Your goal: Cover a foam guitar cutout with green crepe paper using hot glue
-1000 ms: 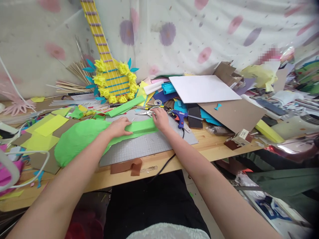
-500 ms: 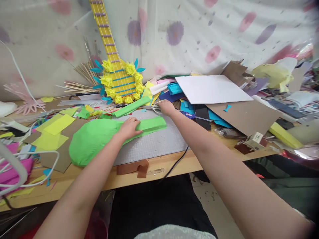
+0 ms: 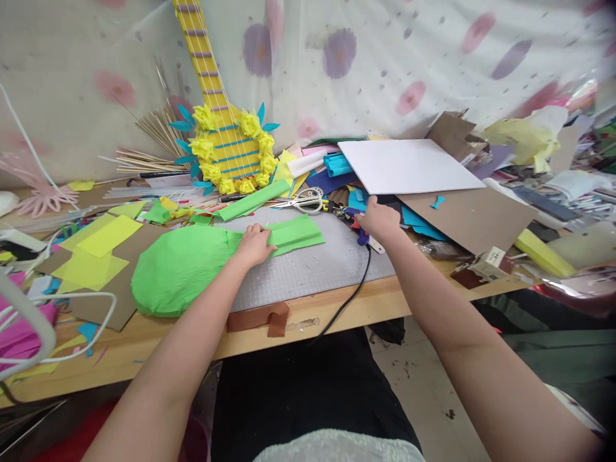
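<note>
A rounded shape wrapped in bright green crepe paper (image 3: 180,269) lies on the table, its narrow paper-covered end reaching right over a grey cutting mat (image 3: 317,273). My left hand (image 3: 255,245) presses on that narrow part, fingers curled over the paper. My right hand (image 3: 382,221) is closed at a blue glue gun (image 3: 362,236) whose black cord runs off the table's front edge; the fingers partly cover the gun. White-handled scissors (image 3: 308,200) lie beside pliers (image 3: 332,206) at the mat's back edge. Behind them is a loose green paper strip (image 3: 253,200).
A yellow paper guitar (image 3: 233,154) with yellow roses leans at the back. Yellow sheets (image 3: 108,240) lie on cardboard at left. A white board (image 3: 411,167) rests on brown cardboard (image 3: 476,221) at right. White cable (image 3: 108,314) loops at the left.
My right hand has left the scissors and moved right and nearer, to the glue gun. The scissors now lie on the mat. My left hand stays on the green paper.
</note>
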A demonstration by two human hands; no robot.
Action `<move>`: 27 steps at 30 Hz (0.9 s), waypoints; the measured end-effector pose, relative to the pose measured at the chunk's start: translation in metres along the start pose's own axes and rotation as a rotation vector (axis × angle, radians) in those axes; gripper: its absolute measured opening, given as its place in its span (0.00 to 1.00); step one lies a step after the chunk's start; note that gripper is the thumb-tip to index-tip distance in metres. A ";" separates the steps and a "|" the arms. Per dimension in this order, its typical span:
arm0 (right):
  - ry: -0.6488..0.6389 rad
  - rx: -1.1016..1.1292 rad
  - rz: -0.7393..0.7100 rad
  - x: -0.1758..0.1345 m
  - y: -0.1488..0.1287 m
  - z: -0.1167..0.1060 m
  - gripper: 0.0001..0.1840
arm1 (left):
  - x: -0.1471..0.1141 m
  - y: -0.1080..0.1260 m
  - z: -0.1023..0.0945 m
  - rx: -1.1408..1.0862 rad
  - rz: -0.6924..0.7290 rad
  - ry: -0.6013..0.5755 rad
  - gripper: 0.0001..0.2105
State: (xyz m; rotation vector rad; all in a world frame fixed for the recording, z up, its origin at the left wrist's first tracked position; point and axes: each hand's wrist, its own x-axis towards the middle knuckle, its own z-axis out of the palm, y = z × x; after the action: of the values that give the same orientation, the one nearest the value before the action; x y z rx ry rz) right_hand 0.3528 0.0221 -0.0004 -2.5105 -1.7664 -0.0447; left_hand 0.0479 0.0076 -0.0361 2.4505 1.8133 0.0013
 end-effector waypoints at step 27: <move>-0.347 1.618 -0.098 -0.017 -0.098 0.034 0.19 | -0.017 0.011 0.019 0.074 0.047 0.094 0.30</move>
State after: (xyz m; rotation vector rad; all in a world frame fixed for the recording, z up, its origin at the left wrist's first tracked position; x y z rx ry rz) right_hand 0.2538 0.0413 -0.0311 -1.2057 -1.0543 1.2656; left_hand 0.0539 -0.0132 -0.0534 2.5845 1.8238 0.0546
